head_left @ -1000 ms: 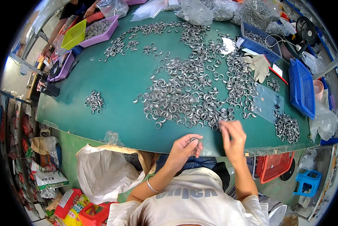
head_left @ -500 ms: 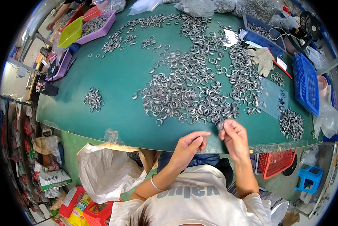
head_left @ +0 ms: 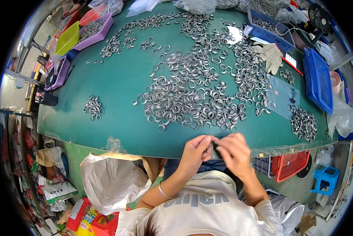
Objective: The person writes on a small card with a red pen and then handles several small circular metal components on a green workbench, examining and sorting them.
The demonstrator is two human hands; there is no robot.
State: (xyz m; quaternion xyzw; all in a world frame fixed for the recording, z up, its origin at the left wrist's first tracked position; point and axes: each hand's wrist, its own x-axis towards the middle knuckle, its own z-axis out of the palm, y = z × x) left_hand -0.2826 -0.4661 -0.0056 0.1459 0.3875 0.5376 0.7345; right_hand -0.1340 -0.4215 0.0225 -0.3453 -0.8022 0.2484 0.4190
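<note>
My left hand (head_left: pixel 196 154) is at the table's front edge with thumb and fingers pinched together. A small dark ring (head_left: pixel 212 144) seems to sit at its fingertips, mostly hidden by the fingers. Beside it, my right hand (head_left: pixel 236 154) reaches in with bent fingers that nearly meet the left fingertips; motion smears them, so its grip is unclear. Just beyond both hands spreads a big heap of grey metal rings (head_left: pixel 192 100) on the green table (head_left: pixel 121 94). Smaller ring piles lie at the left (head_left: pixel 94 108) and at the right (head_left: pixel 303 125).
On the right are a blue basket (head_left: pixel 318 80), a glove (head_left: pixel 271 58), a red pen (head_left: pixel 292 65), a clear plastic sheet (head_left: pixel 282 96) and a fan (head_left: pixel 320 17). Purple (head_left: pixel 94 33) and yellow-green trays (head_left: pixel 67 39) stand far left. A white-lined sack (head_left: pixel 113 179) gapes below the table edge.
My right hand has moved from the heap's near edge back and left to my left hand, after pinching a ring there. The view has shifted slightly.
</note>
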